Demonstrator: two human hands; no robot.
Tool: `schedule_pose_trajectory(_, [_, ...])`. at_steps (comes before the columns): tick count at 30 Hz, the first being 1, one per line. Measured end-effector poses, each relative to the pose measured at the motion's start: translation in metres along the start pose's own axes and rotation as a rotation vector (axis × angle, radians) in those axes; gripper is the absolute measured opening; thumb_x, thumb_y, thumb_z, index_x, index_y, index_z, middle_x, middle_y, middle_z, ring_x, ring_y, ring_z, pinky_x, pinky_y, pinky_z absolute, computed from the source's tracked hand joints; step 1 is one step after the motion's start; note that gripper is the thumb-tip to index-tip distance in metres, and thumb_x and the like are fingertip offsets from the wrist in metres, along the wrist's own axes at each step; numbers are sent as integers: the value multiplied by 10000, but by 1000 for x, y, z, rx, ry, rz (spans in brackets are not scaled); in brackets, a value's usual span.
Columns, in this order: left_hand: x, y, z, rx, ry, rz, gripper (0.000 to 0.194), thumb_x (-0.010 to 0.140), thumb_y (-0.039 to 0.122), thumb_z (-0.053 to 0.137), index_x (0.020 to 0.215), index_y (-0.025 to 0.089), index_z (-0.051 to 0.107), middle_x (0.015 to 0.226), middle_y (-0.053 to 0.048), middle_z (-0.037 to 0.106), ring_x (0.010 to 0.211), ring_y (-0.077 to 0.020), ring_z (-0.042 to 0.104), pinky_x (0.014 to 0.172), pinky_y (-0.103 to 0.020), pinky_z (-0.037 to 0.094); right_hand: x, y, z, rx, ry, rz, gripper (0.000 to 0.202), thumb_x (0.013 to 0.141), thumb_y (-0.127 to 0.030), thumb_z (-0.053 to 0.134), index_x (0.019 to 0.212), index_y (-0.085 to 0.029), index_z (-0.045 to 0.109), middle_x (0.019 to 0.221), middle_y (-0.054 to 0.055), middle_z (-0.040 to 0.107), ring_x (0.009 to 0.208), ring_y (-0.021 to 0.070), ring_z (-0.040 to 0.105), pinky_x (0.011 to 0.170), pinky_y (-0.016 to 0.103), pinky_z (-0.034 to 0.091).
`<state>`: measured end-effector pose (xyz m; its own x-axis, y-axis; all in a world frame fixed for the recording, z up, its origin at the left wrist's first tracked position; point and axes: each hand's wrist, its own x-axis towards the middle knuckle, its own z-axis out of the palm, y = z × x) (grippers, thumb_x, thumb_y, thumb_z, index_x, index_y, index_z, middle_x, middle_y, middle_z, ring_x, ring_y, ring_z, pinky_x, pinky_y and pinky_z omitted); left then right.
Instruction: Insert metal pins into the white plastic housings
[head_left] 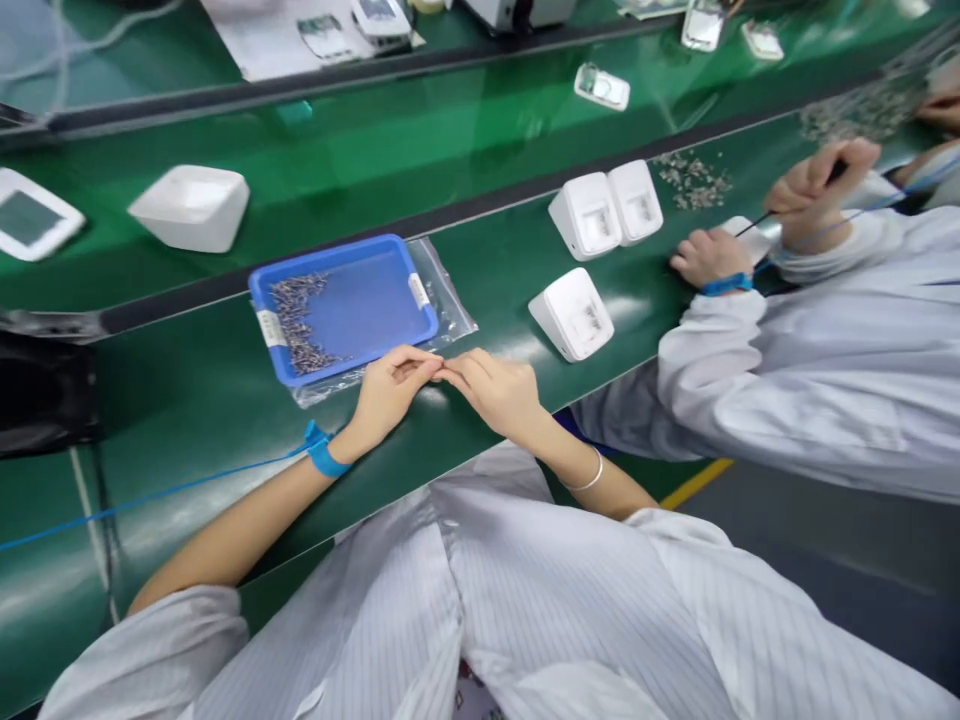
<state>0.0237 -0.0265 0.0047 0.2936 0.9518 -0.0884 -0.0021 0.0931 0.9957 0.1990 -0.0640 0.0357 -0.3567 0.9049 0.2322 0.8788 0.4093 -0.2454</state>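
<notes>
My left hand [391, 392] and my right hand [491, 388] meet at the fingertips over the green bench, close to its front edge. The fingers of both are pinched together; whatever is between them is too small or hidden to make out. Just beyond my left hand lies a shallow blue tray [367, 300], with a heap of small metal screws [296, 325] along its left side. Under the tray is a clear plastic bag [450, 305]. To the right of my right hand stands a white plastic housing [574, 315], tilted and apart from it.
Two more white housings [604, 215] stand farther back, near loose small parts [694, 180]. A co-worker's hands [802, 205] work at the right. On the green belt behind are a white housing [196, 210] and a device with a screen [34, 215]. A blue wrist-strap cord [187, 487] runs left.
</notes>
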Motion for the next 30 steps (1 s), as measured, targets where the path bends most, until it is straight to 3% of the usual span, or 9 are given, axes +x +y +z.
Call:
schedule_pose_trajectory(4, [-11, -9, 6, 7, -70, 12, 323, 904, 498, 683, 1003, 193, 647, 1069, -71, 722, 926, -174, 720, 895, -331, 600, -20, 21, -7, 34, -15, 73, 374, 1106, -406, 388, 1074, -192, 692, 1035, 46, 741, 862, 132, 690, 624, 248, 389])
schedule_pose_trajectory(8, [-31, -18, -6, 408, -238, 270, 301, 986, 423, 600, 1220, 235, 584, 1256, -93, 661, 1153, -210, 665, 1012, -406, 566, -40, 72, -24, -169, 69, 614, 433, 1115, -400, 280, 1167, -132, 617, 1073, 124, 714, 813, 188, 686, 592, 265, 381])
schedule_pose_trajectory(11, [-43, -23, -10, 735, -333, 518, 455, 975, 458, 614, 1342, 201, 537, 1320, -128, 644, 1348, -295, 547, 1147, -523, 455, -54, 78, -26, -252, -67, 805, 346, 1101, -317, 307, 1184, -96, 561, 1113, 171, 695, 768, 225, 687, 589, 282, 386])
schedule_pose_trajectory(13, [-45, -25, -7, 865, -342, 596, 709, 926, 566, 640, 1459, 145, 435, 1440, -188, 556, 1454, -366, 420, 1218, -603, 330, -59, 54, -21, -122, -151, 733, 269, 1079, -276, 363, 1192, -114, 545, 1165, 170, 687, 810, 243, 702, 630, 287, 432])
schedule_pose_trajectory(15, [-43, -25, -5, 920, -340, 584, 921, 880, 658, 643, 1542, 108, 315, 1545, -233, 431, 1503, -406, 320, 1248, -637, 229, -60, 19, -16, 166, -216, 565, 225, 1069, -279, 393, 1186, -162, 544, 1171, 124, 698, 840, 225, 710, 691, 284, 478])
schedule_pose_trajectory(18, [-35, -23, -7, 884, -358, 480, 943, 888, 659, 607, 1575, 118, 254, 1581, -219, 383, 1513, -387, 310, 1266, -612, 195, -51, -21, -12, 513, -294, 356, 192, 1067, -336, 442, 1159, -211, 556, 1085, 43, 724, 784, 170, 695, 717, 266, 489])
schedule_pose_trajectory(20, [-29, -21, -12, 851, -379, 407, 945, 882, 653, 607, 1575, 114, 256, 1578, -212, 390, 1507, -376, 327, 1273, -594, 192, -42, -29, -12, 505, -284, 327, 193, 1059, -351, 475, 1150, -209, 571, 1020, 26, 724, 736, 159, 670, 678, 266, 460])
schedule_pose_trajectory(25, [-20, -16, -22, 771, -430, 300, 1040, 819, 727, 648, 1590, 165, 234, 1622, -181, 337, 1534, -385, 267, 1285, -606, 135, -23, -18, -17, 334, -310, 237, 132, 1015, -273, 512, 1034, -186, 609, 986, 26, 694, 720, 150, 617, 616, 273, 381])
schedule_pose_trajectory(30, [-19, -16, -18, 741, -455, 288, 878, 913, 668, 567, 1573, 165, 279, 1608, -153, 380, 1550, -339, 251, 1306, -560, 143, -9, -19, -5, 99, -309, 223, 156, 990, -248, 491, 960, -179, 628, 938, 30, 669, 699, 155, 580, 558, 285, 297])
